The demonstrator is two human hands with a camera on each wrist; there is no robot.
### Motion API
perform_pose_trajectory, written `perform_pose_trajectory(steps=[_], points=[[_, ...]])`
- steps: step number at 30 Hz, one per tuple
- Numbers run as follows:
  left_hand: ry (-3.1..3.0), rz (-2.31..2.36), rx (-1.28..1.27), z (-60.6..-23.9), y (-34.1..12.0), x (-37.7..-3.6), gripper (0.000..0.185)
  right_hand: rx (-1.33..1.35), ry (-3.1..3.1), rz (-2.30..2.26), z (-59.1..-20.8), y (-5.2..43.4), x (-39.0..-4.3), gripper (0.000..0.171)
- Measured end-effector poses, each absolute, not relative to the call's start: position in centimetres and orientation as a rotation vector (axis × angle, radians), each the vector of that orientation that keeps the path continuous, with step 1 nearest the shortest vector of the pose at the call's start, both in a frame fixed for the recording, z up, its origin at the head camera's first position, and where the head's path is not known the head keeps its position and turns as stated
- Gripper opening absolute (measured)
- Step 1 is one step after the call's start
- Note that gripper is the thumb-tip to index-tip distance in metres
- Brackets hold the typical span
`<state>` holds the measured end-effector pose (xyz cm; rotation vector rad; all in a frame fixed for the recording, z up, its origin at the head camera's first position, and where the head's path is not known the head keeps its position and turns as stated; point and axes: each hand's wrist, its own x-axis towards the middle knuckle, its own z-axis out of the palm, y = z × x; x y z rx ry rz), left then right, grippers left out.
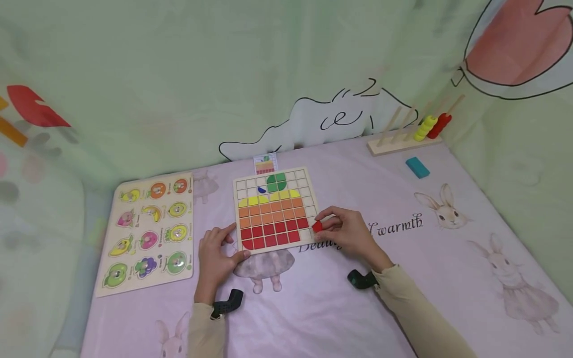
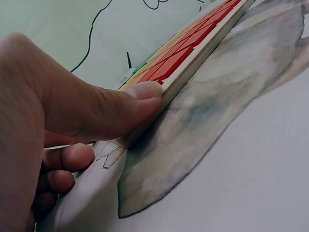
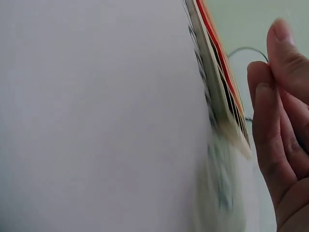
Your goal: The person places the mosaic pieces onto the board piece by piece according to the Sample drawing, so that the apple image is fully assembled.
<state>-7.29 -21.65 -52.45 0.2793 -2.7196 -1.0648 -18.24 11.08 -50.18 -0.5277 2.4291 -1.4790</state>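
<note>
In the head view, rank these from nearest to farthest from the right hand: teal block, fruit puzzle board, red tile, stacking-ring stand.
1. red tile, pinched in the right hand.
2. teal block, far right.
3. fruit puzzle board, left, and stacking-ring stand, far right corner: too close to call.

A child's play corner at home, by the look of it: a table (image 1: 447, 278) under a pink rabbit-print cloth, pastel cartoon drapes behind, a wooden fruit puzzle (image 1: 149, 231), a coloured tile board (image 1: 273, 211) and a ring-stacking toy (image 1: 409, 134).
</note>
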Motion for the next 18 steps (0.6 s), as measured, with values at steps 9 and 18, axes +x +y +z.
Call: perform_pose_trajectory(steps=[9, 18], points=[[-2.693, -1.059, 0.262, -52.8, -21.6, -7.5, 0.073, -0.655, 2.442, -1.292, -50.8, 8.9, -18.8, 0.033], [-2.69, -1.061, 0.265, -52.8, -21.8, -7.4, 0.071, -0.657, 2.455, -1.238, -50.7, 8.5, -19.0, 0.033]])
